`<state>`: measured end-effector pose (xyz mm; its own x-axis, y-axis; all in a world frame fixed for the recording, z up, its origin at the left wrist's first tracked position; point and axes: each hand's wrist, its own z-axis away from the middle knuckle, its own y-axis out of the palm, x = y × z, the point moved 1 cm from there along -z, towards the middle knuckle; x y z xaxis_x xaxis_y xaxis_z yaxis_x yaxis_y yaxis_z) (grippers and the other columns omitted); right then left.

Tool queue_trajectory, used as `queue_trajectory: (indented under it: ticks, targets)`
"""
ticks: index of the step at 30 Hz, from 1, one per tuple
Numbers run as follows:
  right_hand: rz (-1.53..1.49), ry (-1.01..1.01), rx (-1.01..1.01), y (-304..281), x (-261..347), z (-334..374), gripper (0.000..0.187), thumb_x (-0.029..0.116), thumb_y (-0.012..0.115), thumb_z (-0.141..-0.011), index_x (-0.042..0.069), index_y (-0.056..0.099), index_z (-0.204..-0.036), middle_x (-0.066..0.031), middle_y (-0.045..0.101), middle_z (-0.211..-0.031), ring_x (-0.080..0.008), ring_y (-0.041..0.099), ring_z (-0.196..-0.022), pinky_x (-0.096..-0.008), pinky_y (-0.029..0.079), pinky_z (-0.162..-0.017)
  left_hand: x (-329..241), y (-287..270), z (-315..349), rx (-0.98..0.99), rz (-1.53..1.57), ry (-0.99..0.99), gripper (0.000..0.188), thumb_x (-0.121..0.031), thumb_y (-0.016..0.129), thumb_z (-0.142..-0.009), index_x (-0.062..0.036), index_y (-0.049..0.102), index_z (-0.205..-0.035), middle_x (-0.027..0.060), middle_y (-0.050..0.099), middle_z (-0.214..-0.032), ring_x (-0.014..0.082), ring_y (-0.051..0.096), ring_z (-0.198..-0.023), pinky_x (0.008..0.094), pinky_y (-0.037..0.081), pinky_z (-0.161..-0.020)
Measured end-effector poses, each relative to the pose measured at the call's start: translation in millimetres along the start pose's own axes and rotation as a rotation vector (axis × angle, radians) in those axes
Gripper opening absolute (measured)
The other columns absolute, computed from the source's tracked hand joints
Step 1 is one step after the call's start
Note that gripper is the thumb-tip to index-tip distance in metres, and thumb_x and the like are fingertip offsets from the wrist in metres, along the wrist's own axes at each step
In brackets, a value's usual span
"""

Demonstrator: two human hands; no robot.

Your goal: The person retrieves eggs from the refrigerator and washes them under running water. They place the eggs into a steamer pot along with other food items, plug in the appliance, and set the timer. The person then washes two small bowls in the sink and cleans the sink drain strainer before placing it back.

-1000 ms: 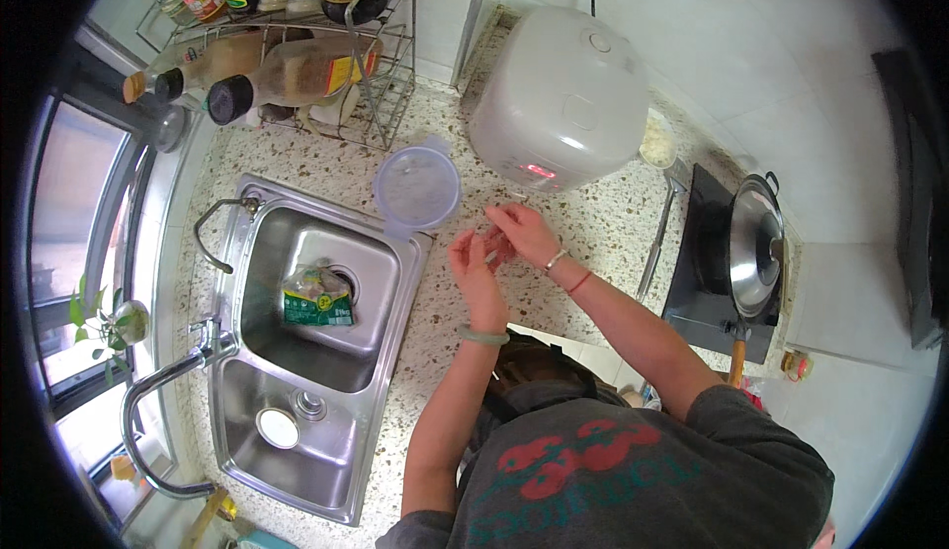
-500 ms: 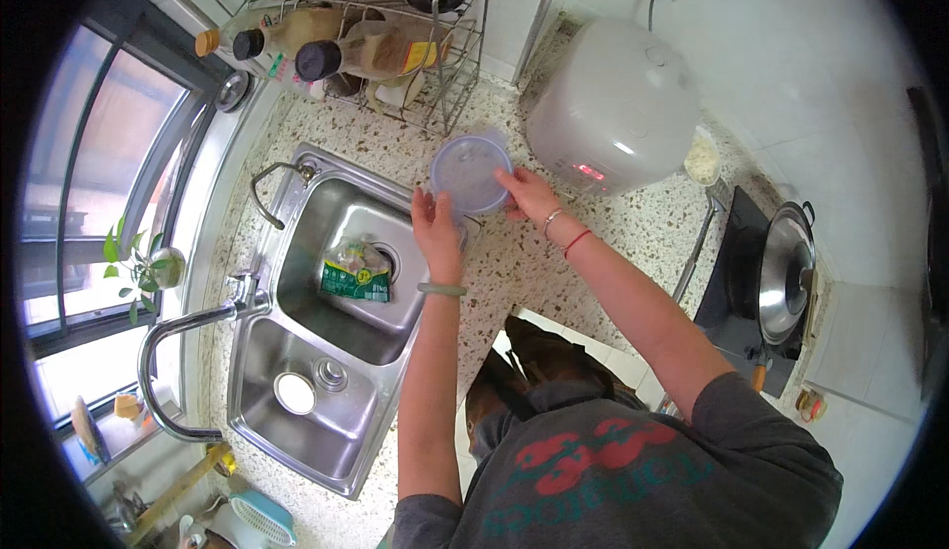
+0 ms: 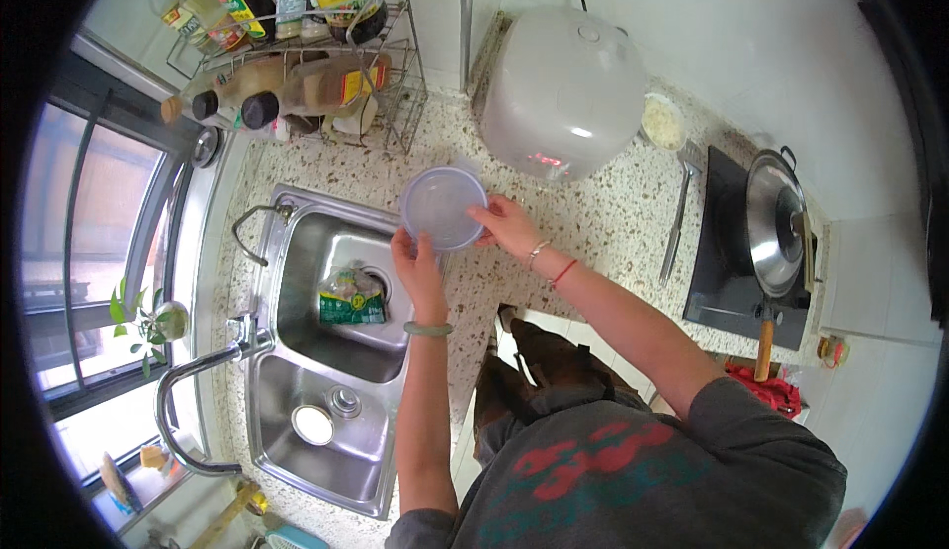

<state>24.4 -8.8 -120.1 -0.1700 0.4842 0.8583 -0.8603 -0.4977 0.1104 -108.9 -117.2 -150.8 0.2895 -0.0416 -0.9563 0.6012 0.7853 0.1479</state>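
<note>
Between my hands is a round, translucent plastic container (image 3: 444,205) with a pale lavender rim, held over the speckled counter beside the sink's far right corner. My right hand (image 3: 510,227) pinches its right edge, thumb on top and fingers curled beneath. On the near left edge, the thumb and fingers of my left hand (image 3: 419,270) close around the rim. What the container holds, if anything, cannot be made out through its cloudy surface.
A double steel sink (image 3: 341,351) lies left, with a green-and-clear bag (image 3: 353,300) and a white round dish (image 3: 313,424) inside. Behind stand a bottle rack (image 3: 400,104) and a rice cooker (image 3: 563,94). At right are a bowl of white food (image 3: 662,122), spatula (image 3: 676,223) and lidded wok (image 3: 774,223).
My view has shifted, so the sink, rack and cooker sit differently in the picture. Both hands stay at the container, and the left fingers now close on its rim.
</note>
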Motion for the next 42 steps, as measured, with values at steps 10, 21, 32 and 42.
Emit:
queue_trajectory:
  ticks: [10,21,32,42]
  targets:
    - [-0.273,0.029,-0.126,-8,-28,124,0.046,0.026,0.064,-0.089,-0.006,0.046,-0.118,-0.0125,0.06,-0.096,-0.0193,0.065,-0.075,-0.0319,0.06,-0.065,-65,-6,103,0.156,0.179,-0.347,0.05,-0.032,0.059,-0.092,-0.0102,0.037,-0.132,0.0082,0.049,-0.126,0.019,0.047,-0.115,0.0367,0.04,-0.093]
    - [-0.524,-0.028,-0.358,-43,-51,230,0.043,0.022,0.063,-0.09,-0.005,0.047,-0.12,-0.0103,0.061,-0.094,-0.0159,0.066,-0.074,-0.0282,0.06,-0.065,-73,38,174,0.451,0.076,-0.404,0.059,-0.037,0.062,-0.09,-0.01,0.038,-0.136,0.0075,0.046,-0.132,0.0219,0.045,-0.122,0.0412,0.04,-0.097]
    - [-0.676,-0.194,-0.797,-121,-112,394,0.041,0.022,0.064,-0.089,-0.005,0.05,-0.118,-0.0088,0.061,-0.089,-0.0134,0.063,-0.067,-0.0251,0.058,-0.06,-36,116,323,0.92,-0.08,-0.509,0.055,-0.034,0.06,-0.091,-0.0111,0.04,-0.136,0.0053,0.044,-0.134,0.0188,0.041,-0.125,0.0433,0.036,-0.098]
    - [-0.88,-0.292,-1.229,-164,-226,619,0.045,0.022,0.064,-0.089,-0.006,0.048,-0.12,-0.0086,0.061,-0.085,-0.0145,0.063,-0.062,-0.0249,0.057,-0.058,32,133,561,1.351,-0.229,-0.642,0.053,-0.033,0.058,-0.092,-0.0116,0.039,-0.136,0.0064,0.044,-0.134,0.02,0.042,-0.124,0.0437,0.036,-0.098]
